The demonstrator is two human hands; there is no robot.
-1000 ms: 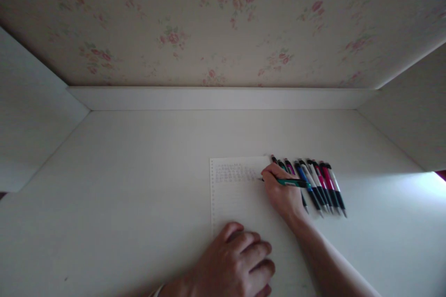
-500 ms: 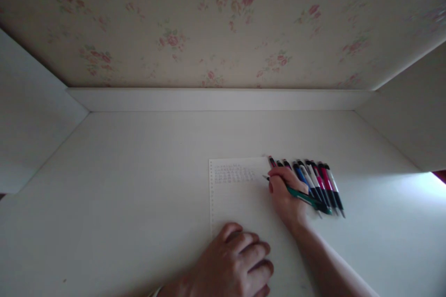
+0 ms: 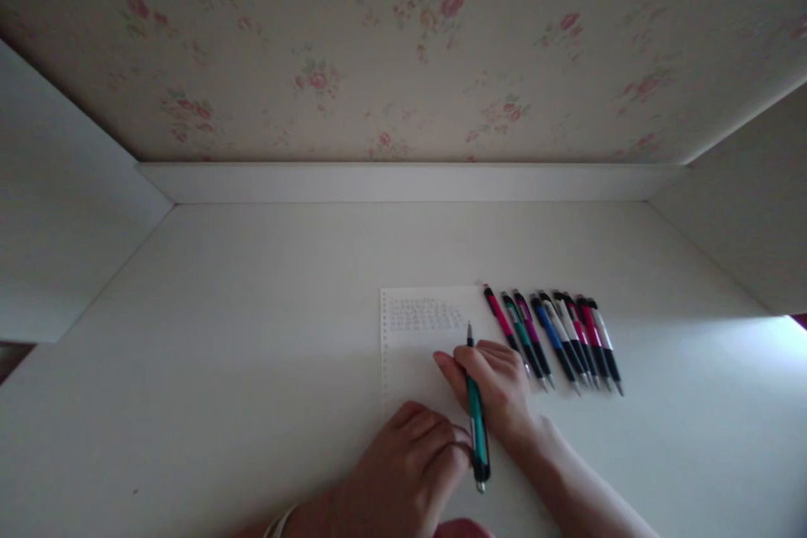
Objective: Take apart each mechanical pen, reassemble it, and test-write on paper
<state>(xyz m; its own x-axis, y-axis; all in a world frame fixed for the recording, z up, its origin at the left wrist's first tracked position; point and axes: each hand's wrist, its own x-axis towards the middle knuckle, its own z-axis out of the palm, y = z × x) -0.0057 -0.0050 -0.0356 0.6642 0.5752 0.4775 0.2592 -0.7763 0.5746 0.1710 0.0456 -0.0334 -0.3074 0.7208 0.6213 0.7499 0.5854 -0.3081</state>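
Observation:
My right hand [image 3: 501, 387] is closed around a teal pen [image 3: 476, 424] with black and silver parts. The pen's tip points away from me, at the right end of the handwritten lines, and its rear end points toward me. Under both hands lies a sheet of paper [image 3: 403, 361] with holes down its left edge and several lines of writing at the top. My left hand [image 3: 409, 471] rests on the lower part of the sheet, fingers loosely bent and beside the pen's barrel. Its fingertips are partly hidden.
Right of the sheet, several pens [image 3: 558, 340] in pink, green, purple, blue and white lie side by side on the white desk [image 3: 220, 336]. A white ledge [image 3: 403, 182] runs along the flowered wall [image 3: 353, 34]. White side panels [image 3: 63, 202] bound the desk.
My right hand has moved left and toward me, off the row of pens. The teal pen has swung from slanting right to pointing nearly straight away. My left hand's fingers have drawn closer together.

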